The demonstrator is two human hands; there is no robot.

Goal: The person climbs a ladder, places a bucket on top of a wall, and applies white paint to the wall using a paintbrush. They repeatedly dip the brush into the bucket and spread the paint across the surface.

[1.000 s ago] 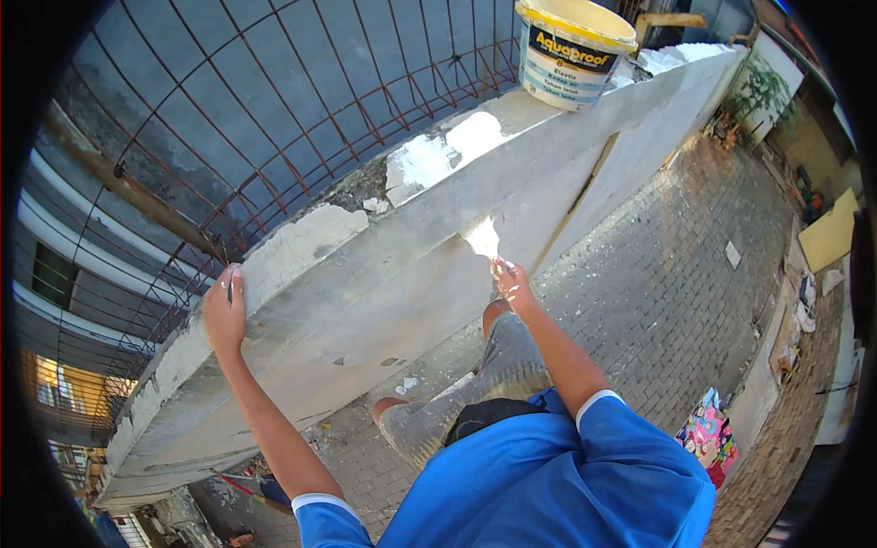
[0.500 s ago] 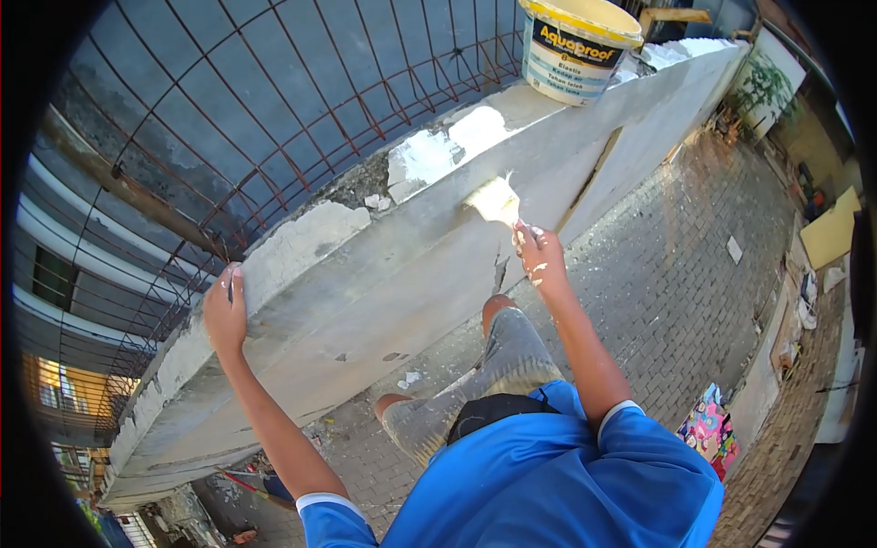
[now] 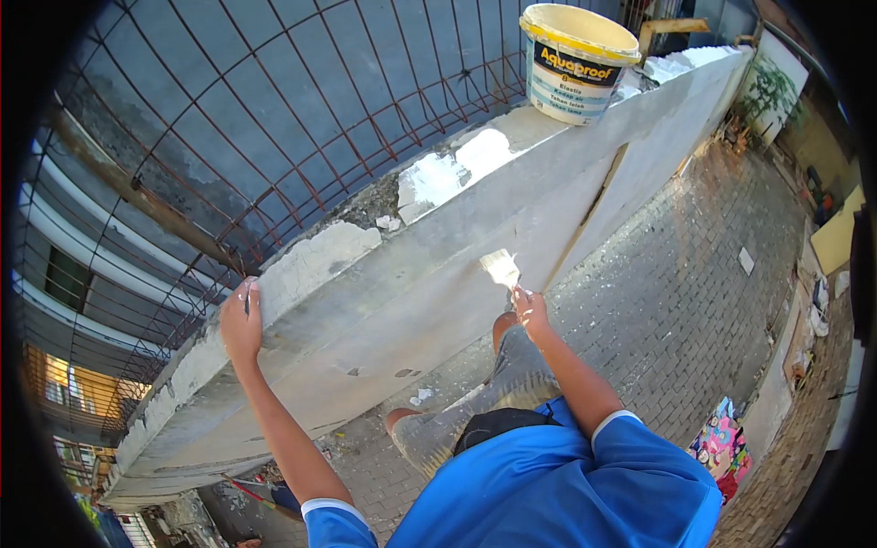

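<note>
Brush (image 3: 501,268) before the grey wall (image 3: 384,315); bristle contact cannot be told. Right hand (image 3: 531,310) closed round its handle, bristles beyond the fingertips. Left hand (image 3: 241,329) on wall's top edge, left; grip unclear. Bucket (image 3: 571,84) on wall top, far right; wire mesh (image 3: 365,117) beyond; paving (image 3: 667,260) near side.

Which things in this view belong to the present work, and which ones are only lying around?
Apparently for the job: paintbrush in the right hand; Aquaproof bucket; white-patched wall.

Seemingly just lying about: pink patterned fabric; flat white piece on the paving; yellow board.
</note>
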